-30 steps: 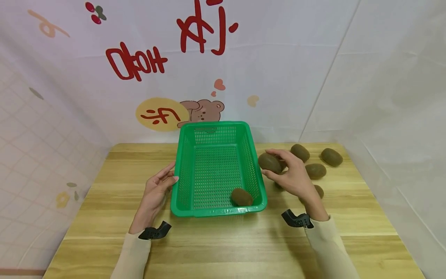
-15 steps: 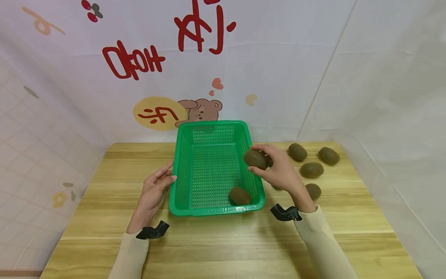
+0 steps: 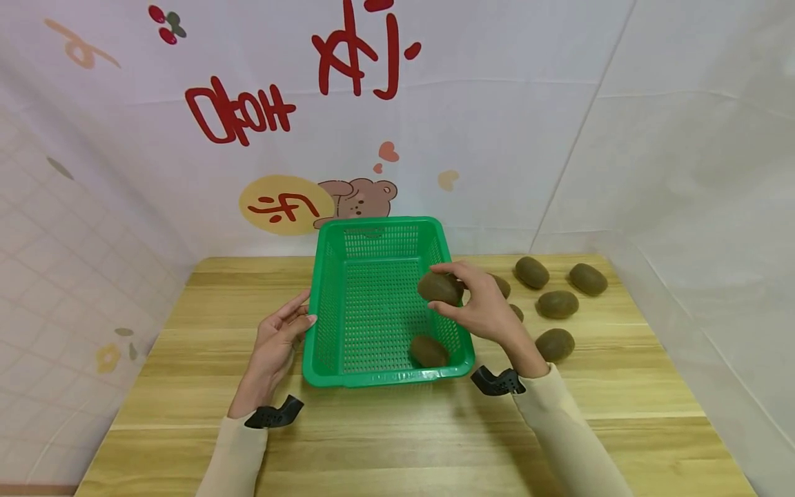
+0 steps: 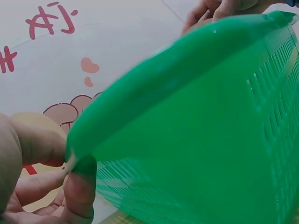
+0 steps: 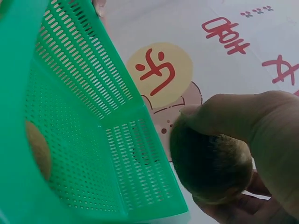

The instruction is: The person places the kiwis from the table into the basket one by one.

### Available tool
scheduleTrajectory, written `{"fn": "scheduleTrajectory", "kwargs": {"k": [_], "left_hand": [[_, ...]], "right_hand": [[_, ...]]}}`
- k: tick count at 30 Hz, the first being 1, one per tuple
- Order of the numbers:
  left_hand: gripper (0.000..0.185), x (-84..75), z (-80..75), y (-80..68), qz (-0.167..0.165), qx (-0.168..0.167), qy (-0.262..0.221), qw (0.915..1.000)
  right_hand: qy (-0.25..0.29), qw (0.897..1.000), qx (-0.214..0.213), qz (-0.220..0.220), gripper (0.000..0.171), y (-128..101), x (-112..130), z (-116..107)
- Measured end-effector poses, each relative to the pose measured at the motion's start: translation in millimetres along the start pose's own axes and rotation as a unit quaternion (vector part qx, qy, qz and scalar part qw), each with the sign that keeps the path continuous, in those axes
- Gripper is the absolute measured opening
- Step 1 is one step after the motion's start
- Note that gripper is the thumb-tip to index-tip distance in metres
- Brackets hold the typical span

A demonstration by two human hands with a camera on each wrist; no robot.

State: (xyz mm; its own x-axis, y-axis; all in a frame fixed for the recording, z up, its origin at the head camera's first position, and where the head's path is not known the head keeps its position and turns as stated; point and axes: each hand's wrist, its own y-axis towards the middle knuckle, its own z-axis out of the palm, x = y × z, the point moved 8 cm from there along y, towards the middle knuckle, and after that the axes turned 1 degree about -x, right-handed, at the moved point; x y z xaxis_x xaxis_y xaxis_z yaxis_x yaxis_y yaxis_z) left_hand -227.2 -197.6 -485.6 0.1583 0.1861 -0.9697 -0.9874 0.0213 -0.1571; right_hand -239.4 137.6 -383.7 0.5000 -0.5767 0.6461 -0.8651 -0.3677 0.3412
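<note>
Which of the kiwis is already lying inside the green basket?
The kiwi at the basket's near right corner; another is held above it, the rest lie on the table.

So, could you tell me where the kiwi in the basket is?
In the head view the kiwi lies in the green basket's near right corner, below the right hand.

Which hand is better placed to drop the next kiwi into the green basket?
The right hand. It already holds a kiwi above the green basket, over its right wall, where another kiwi lies inside. The left hand holds no fruit; its fingers rest against the basket's left rim.
</note>
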Motion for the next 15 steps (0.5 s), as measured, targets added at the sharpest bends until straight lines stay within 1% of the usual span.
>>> {"fn": "scheduleTrajectory", "kwargs": {"k": [3,7,11,15], "left_hand": [[0.06,-0.9,0.8,0.4,0.002,0.001,-0.007,1.0],[0.06,-0.7,0.3,0.8,0.001,-0.003,-0.001,1.0],[0.061,0.0,-0.8,0.3,-0.001,-0.009,0.009,0.9999],[0.062,-0.3,-0.3,-0.5,0.001,-0.008,0.004,1.0]], "right_hand": [[0.013,1.0,-0.006,0.004,0.055,-1.8,-1.2,0.6],[0.016,1.0,-0.014,0.001,0.055,-3.8,-2.8,-0.8],[0.009,1.0,-0.013,-0.001,0.06,-6.4,-4.3,-3.5],[0.002,1.0,-0.008,0.003,0.068,-10.3,-6.6,-6.7]]}}
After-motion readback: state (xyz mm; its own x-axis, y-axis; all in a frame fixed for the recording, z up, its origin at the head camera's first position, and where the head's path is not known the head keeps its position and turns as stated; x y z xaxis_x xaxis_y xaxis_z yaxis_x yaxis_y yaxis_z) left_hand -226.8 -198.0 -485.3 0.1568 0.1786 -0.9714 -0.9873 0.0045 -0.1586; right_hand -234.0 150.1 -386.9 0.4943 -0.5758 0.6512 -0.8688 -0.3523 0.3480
